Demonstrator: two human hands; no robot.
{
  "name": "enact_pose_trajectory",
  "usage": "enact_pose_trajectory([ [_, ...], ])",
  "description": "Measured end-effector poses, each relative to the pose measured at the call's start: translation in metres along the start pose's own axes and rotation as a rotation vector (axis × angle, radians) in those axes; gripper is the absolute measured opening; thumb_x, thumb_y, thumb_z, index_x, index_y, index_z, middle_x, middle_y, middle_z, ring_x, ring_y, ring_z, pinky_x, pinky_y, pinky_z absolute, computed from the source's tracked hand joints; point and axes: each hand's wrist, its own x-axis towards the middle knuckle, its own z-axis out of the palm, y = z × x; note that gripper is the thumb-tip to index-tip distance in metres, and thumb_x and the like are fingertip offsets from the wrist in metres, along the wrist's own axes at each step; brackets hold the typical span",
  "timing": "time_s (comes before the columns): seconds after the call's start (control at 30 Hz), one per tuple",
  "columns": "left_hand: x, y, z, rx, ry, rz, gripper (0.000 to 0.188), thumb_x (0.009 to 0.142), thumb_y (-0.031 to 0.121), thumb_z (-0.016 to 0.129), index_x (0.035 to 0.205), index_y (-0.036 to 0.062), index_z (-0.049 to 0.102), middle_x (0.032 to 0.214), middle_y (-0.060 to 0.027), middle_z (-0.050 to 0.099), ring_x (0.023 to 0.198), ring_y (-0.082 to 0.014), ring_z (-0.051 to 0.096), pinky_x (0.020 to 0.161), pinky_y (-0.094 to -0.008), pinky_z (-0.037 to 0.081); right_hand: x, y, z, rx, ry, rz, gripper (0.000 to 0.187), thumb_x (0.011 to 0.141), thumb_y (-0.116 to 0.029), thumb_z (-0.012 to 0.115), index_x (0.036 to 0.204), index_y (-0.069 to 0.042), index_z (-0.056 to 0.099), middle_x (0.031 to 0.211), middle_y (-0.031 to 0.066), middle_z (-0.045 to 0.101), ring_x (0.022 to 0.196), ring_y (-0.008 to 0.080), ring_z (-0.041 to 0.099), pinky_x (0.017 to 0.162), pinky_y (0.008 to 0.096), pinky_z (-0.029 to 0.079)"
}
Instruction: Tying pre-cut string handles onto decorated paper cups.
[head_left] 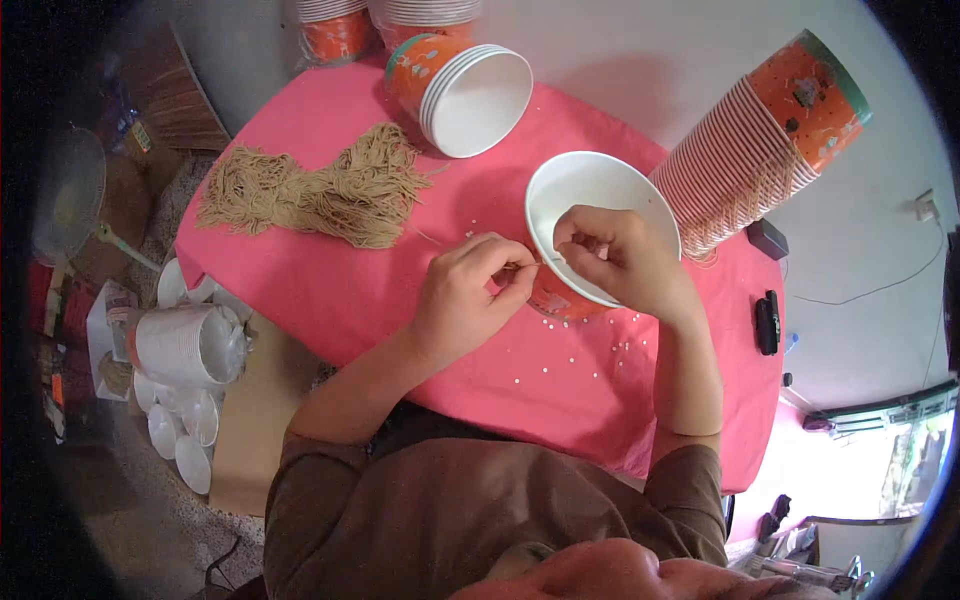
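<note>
An open paper bucket [597, 160], white inside and orange outside, stands before me on the pink-covered table. My left hand [468, 292] pinches a thin tan cord at the left side of its rim. Over the same rim, my right hand [625, 258] has its fingers curled closed, partly inside the bucket; whatever they hold is too small to make out. To the left lies a thick bundle of tan cords [315, 195], narrowed in the middle, with a loose strand trailing toward my left hand.
A tall leaning stack of nested buckets [735, 150] with cords along its side stands at right. Several nested buckets [480, 100] lie tipped at the back. Small white dots [545, 370] are scattered on the pink cloth [470, 400]. White tubs [175, 345] sit at lower left.
</note>
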Motion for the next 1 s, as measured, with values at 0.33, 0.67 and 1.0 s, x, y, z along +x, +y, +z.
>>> enact_pose_trajectory([
  [0.33, 0.001, 0.004, 0.001, 0.015, -0.023, -0.083, 0.010, 0.074, 0.000, 0.069, 0.079, 0.0025, 0.060, 0.074, -0.0100, 0.063, 0.064, -0.0235, 0.065, 0.055, -0.0330, 0.051, 0.002, -0.006, 0.002, 0.134, -0.050, 0.051, 0.012, 0.083, 0.000, 0.065, 0.094, 0.001, 0.068, 0.076, 0.0049, 0.068, 0.069, 0.0093, 0.059, 0.065, 0.0258, 0.048],
  [0.67, 0.004, 0.004, -0.001, -0.033, -0.062, -0.179, 0.011, 0.075, 0.001, 0.073, 0.082, 0.0003, 0.064, 0.073, -0.0112, 0.066, 0.062, -0.0197, 0.065, 0.056, -0.0309, 0.050, 0.010, 0.009, 0.005, 0.036, -0.069, -0.129, 0.005, 0.082, -0.002, 0.062, 0.087, -0.001, 0.064, 0.072, 0.0054, 0.064, 0.066, 0.0106, 0.058, 0.062, 0.0273, 0.047],
  [1.0, 0.005, 0.005, -0.003, 0.046, -0.044, -0.014, 0.014, 0.074, -0.004, 0.070, 0.084, 0.0009, 0.062, 0.078, -0.0102, 0.064, 0.069, -0.0227, 0.064, 0.061, -0.0332, 0.051, 0.003, 0.007, -0.005, 0.058, -0.115, -0.074, 0.010, 0.080, 0.003, 0.056, 0.088, 0.000, 0.061, 0.070, 0.0040, 0.060, 0.066, 0.0097, 0.054, 0.061, 0.0252, 0.045],
])
